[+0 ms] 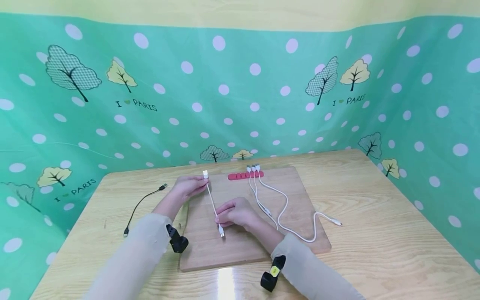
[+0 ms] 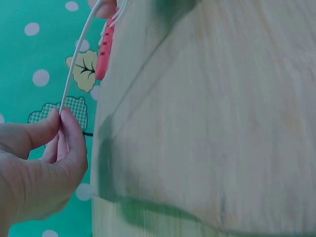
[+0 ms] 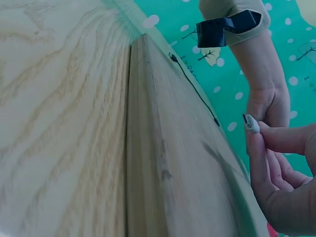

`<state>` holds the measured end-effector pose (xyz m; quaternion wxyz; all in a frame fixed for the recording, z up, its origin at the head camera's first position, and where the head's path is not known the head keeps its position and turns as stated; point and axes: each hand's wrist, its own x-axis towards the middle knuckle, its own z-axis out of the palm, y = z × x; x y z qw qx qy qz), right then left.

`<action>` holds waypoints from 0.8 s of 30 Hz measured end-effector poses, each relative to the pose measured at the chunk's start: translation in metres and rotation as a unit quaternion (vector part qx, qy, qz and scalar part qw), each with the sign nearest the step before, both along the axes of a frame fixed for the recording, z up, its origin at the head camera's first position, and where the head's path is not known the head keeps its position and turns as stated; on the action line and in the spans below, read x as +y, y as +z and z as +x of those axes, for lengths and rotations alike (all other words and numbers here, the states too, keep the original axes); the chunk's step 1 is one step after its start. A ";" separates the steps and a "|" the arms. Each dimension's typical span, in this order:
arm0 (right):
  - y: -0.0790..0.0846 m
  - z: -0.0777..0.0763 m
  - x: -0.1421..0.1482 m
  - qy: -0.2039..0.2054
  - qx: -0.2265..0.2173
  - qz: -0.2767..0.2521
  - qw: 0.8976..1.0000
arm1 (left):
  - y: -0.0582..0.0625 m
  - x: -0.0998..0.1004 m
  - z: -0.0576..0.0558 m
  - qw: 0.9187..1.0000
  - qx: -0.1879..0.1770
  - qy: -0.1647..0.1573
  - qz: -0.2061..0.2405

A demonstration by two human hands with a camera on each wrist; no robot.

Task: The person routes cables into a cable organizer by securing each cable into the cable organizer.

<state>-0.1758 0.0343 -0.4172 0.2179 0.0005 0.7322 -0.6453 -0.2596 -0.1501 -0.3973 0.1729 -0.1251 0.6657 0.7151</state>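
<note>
Between my two hands a short white USB cable (image 1: 211,199) is drawn straight above the wooden board (image 1: 240,250). My left hand (image 1: 190,186) pinches its upper end just below the USB plug, between thumb and fingers. The lower end, with a small plug (image 3: 251,124) sticking out, is pinched by my right hand (image 1: 237,211). Toward the board's back edge lies a red cable holder (image 1: 240,176). Several white cables (image 1: 286,204) have their USB plugs at its right part and trail across the board to the right.
A short black cable (image 1: 140,204) lies on the table left of the board. One white cable's end (image 1: 335,221) reaches past the board onto the wooden table (image 1: 393,250). Green dotted cloth (image 1: 240,91) hangs behind and on both sides.
</note>
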 end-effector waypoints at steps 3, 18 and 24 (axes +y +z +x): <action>0.001 -0.001 0.007 -0.005 0.000 0.002 1.000 | -0.001 0.006 -0.005 1.000 0.007 -0.004 -0.001; -0.001 -0.005 0.034 -0.002 -0.003 -0.001 1.000 | -0.001 0.037 -0.017 1.000 0.004 -0.002 -0.028; 0.000 -0.008 0.042 -0.001 -0.008 -0.002 1.000 | -0.001 0.045 -0.022 1.000 0.001 0.000 -0.030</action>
